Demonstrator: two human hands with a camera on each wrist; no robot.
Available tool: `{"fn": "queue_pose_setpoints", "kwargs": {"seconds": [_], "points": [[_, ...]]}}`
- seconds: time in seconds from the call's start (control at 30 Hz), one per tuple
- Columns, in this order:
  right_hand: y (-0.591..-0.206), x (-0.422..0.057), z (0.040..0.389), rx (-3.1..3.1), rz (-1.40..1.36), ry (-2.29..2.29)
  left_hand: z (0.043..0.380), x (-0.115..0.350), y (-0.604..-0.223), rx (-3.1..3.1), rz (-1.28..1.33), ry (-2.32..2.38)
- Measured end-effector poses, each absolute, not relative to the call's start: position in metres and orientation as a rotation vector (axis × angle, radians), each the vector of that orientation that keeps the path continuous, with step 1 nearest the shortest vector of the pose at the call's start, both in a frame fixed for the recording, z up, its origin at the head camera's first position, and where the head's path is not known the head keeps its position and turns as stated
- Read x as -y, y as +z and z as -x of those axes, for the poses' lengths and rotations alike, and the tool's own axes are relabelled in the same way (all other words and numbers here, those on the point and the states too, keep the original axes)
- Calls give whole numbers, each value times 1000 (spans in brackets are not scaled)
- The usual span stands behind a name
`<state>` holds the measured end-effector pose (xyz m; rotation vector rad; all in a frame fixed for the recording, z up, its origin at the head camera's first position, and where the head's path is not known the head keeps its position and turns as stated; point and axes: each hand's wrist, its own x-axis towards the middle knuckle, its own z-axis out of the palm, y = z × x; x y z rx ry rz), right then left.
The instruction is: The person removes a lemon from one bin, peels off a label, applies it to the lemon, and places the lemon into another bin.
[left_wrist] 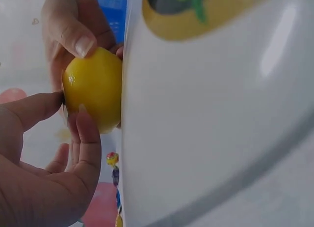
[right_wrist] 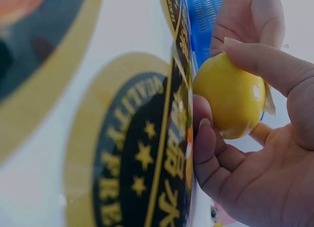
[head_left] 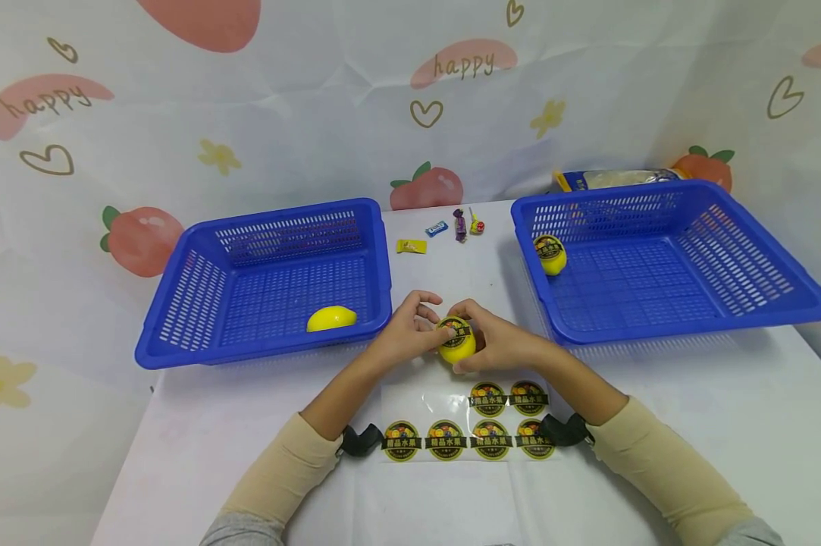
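Between both hands is a yellow lemon (head_left: pixel 456 350), held low over the sticker sheet, with a round black-and-gold sticker (head_left: pixel 456 327) on its upper side. My right hand (head_left: pixel 502 341) grips the lemon, its thumb and fingers around the side. From the other side, my left hand (head_left: pixel 410 327) has its thumb on the sticker and a curled finger against the lemon (left_wrist: pixel 95 87). A sticker edge (right_wrist: pixel 269 101) stands slightly off the peel in the right wrist view. The sticker sheet (head_left: pixel 427 398) lies below, with several stickers in two rows.
A blue basket (head_left: pixel 198 292) at left contains a plain lemon (head_left: pixel 331 318). Another blue basket (head_left: pixel 683 330) at right contains a stickered lemon (head_left: pixel 552 260). Small wrapped candies (head_left: pixel 412 246) and a lollipop (head_left: pixel 477 225) lie at the back; a packet (head_left: pixel 618 179) sits behind the right basket.
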<state>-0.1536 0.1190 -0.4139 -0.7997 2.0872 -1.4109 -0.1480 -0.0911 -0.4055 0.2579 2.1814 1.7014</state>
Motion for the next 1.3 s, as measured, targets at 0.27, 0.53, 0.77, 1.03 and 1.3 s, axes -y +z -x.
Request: {"fn": "queue_pose_setpoints", "kwargs": {"seconds": [0.27, 0.53, 0.77, 1.03, 1.3], "points": [[-416, -120, 154, -2085, 815, -1409, 150, 97, -408, -2172, -192, 1565], [-414, -121, 153, -2055, 765, -1427, 150, 100, -413, -1919, -251, 1575], [-409, -123, 150, -2051, 709, -1414, 151, 104, -414, -1776, -236, 1641], [-410, -120, 151, -2051, 613, -1489, 151, 104, -416, -1811, -206, 1656], [-411, -117, 153, -2112, 559, -1533, 151, 99, -416, -1858, -190, 1690]]}}
